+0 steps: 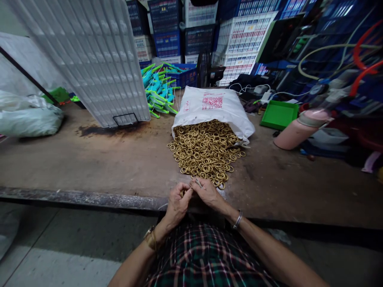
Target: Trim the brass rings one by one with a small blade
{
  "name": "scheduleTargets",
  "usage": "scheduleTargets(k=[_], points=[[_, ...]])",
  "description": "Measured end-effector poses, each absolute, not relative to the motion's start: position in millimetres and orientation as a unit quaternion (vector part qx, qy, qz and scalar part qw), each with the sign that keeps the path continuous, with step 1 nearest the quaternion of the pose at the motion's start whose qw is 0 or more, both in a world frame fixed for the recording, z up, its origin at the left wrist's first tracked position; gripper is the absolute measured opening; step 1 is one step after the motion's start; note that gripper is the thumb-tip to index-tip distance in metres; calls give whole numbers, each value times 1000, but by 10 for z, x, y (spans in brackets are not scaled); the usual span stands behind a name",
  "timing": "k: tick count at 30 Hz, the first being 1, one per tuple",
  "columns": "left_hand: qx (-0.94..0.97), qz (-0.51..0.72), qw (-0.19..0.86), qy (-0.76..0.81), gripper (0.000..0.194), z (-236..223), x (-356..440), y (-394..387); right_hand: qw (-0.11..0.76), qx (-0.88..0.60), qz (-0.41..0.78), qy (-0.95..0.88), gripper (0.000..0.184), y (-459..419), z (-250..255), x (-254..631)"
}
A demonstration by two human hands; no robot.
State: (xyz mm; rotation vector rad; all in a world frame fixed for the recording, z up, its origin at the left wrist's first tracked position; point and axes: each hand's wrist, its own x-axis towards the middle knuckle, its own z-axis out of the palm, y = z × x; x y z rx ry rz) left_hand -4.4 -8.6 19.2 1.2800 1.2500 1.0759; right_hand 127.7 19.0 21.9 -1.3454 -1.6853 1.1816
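Note:
A heap of brass-coloured rings (206, 153) spills from the mouth of a white sack (194, 105) with red print. At the near edge of the heap, my left hand (178, 201) is closed around a brass ring (182, 193); whether there is more than one is too small to tell. My right hand (209, 195) pinches a small, thin metal tool (198, 183), its kind unclear. The fingertips of both hands meet just over the table's front edge.
On the wooden table (128, 163) stand a ridged translucent panel (101, 63), green and turquoise plastic pieces (158, 89), a green tray (279, 115) and a pink bottle (301, 129). A stuffed plastic bag (30, 117) lies left. Stacked crates (236, 38) rise behind.

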Motion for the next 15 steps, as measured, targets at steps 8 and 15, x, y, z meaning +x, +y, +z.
scheduleTargets(k=[8,15], points=[[349,417,716,438,35,160,-9,-129,351,-540,448,-619,28,182,184,1260],[382,442,673,453,31,138,-39,-126,326,-536,377,-681,22,175,101,1328]])
